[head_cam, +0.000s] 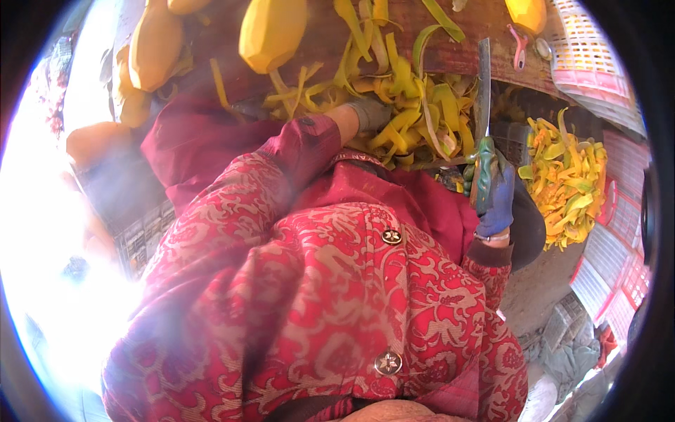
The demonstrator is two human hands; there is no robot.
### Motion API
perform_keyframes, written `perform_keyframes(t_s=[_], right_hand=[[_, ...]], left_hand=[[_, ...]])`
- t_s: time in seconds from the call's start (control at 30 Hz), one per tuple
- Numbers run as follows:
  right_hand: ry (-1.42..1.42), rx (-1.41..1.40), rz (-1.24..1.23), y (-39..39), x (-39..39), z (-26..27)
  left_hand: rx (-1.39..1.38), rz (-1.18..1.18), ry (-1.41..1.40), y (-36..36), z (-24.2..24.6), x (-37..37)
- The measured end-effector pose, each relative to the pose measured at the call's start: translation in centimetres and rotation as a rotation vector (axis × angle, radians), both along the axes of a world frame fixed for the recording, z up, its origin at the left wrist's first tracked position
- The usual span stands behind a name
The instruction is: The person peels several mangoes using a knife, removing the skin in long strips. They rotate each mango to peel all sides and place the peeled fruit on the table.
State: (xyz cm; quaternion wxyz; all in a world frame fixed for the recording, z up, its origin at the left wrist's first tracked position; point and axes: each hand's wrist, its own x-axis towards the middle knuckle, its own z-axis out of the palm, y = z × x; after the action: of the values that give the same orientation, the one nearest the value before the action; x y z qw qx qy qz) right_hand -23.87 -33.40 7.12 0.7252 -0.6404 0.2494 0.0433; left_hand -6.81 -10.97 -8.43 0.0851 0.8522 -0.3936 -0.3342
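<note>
My left hand [373,113], in a grey glove, reaches into a heap of yellow-green peel strips [406,124] at the edge of a reddish wooden table. Peels and shadow hide its fingers, so its grip is unclear. At the right, my right hand [495,195] wears a blue glove and is closed around the green handle of a knife [483,89]. The blade stands clear of the peels and points toward the table. A large peeled yellow fruit [273,34], squash or papaya, lies on the table beyond my left hand.
More peeled fruits [156,47] lie at the left. A pink-handled peeler [519,50] rests on the table [469,60] near a white-and-pink plastic basket [590,53]. On the right is a pile of peels [567,184]; stacked plastic crates [611,242] stand beyond it.
</note>
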Motion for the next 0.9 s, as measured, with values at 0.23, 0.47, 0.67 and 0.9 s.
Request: perform_keyframes(t_s=[0.23, 0.47, 0.67, 0.9], right_hand=[[-0.013, 0.223, -0.138, -0.5, 1.3, 0.1], [0.041, -0.009, 0.002, 0.4, 2.9, 1.8], [0.013, -0.041, 0.124, 1.1, 3.6, 1.4], [-0.077, -0.046, 0.205, 0.8, 3.4, 0.5]], left_hand=[[0.054, -0.062, 0.039, -1.1, -2.2, 3.6], [0.020, -0.230, -0.085, -0.9, 9.3, 0.2], [-0.085, -0.251, -0.123, 4.9, 21.2, 2.5], [0.123, 0.801, -0.648, 12.1, 20.5, 15.6]])
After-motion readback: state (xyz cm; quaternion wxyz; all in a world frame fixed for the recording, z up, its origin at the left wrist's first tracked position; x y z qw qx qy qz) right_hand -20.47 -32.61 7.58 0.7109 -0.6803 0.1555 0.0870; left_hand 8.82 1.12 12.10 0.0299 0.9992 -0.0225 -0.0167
